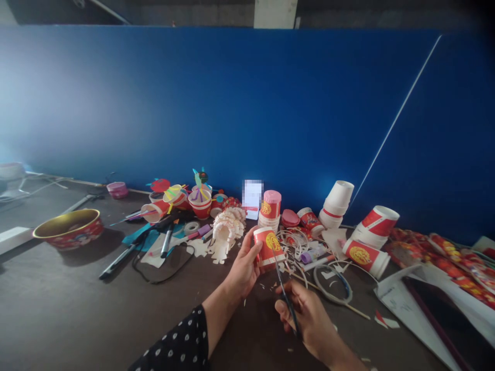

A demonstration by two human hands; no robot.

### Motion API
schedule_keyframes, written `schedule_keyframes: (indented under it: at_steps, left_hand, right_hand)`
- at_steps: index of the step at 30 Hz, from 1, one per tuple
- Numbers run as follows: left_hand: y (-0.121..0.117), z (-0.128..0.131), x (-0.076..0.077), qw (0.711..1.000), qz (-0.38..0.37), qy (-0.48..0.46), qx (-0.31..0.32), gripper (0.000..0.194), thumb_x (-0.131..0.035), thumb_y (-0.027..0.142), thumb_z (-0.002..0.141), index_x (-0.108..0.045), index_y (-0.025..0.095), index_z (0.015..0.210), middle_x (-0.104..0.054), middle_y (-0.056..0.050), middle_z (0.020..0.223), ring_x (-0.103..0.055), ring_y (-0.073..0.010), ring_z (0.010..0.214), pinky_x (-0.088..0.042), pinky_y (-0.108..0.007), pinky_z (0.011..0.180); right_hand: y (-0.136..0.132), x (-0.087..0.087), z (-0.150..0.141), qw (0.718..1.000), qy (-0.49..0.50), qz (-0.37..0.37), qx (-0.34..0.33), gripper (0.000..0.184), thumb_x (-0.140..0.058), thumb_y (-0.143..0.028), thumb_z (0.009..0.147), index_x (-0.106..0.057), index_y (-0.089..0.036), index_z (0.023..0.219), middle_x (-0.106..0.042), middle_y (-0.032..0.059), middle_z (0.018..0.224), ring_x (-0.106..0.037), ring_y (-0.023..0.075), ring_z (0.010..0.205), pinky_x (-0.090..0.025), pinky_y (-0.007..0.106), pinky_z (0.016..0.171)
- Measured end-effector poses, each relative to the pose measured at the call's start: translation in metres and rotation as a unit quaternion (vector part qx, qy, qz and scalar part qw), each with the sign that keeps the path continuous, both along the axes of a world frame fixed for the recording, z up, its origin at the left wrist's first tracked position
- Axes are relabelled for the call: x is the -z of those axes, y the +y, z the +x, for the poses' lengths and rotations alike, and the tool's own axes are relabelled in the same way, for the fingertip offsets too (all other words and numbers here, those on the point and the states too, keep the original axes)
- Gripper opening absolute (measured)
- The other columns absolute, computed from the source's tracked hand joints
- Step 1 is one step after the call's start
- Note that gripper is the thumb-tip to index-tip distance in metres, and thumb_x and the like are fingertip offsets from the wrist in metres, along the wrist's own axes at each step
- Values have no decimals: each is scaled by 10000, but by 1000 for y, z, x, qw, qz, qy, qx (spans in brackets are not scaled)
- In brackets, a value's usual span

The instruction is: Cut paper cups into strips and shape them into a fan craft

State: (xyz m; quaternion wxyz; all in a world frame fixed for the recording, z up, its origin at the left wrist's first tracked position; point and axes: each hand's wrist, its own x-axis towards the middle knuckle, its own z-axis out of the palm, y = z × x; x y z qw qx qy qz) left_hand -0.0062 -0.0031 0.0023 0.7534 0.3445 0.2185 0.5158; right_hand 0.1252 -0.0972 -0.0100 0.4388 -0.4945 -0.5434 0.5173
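My left hand is wrapped round a red paper cup with a yellow emblem and a white band along its edge. The cup is held tilted, a little above the table. In my right hand is a pair of dark scissors, its fingers closed about the handles. The blades point up and away from me, and their tips reach the emblem side of the cup. Whether they cut into the paper I cannot tell. Behind the cup stands a stack of cups with a pink top.
A gold-rimmed red bowl stands at the left. Cut cups, a utility knife and a marker lie left of centre. Rings of cut paper, stacked cups and a dark tablet are on the right. A blue partition rises behind.
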Motion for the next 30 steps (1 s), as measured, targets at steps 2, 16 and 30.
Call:
schedule_keyframes:
  at_steps: [2,16,30]
  left_hand:
    - [0,0,0,1000,1,6,1,588,-579,307,801,-291,345,1312,-596,-47,1096,-647,-179,777,-552,-309,610]
    - [-3,2,-1,1000,0,16,14,635,-629,323,760,-317,356,1312,-608,-42,1066,-646,-159,750,-533,-264,614]
    - [-3,2,0,999,7,31,8,640,-620,344,762,-303,347,1318,-616,-37,1002,-644,-165,734,-526,-267,598]
  right_hand:
    - [0,3,1,1000,-13,11,4,398,-627,-503,723,-500,-174,908,-477,-55,597,-429,85,490,-372,206,467]
    - [1,1,3,997,-64,31,20,368,-667,-436,714,-535,-164,924,-484,-46,581,-421,94,503,-363,197,464]
    - [1,2,2,997,-67,27,23,362,-634,-459,736,-528,-163,915,-470,-50,568,-415,87,484,-368,196,454]
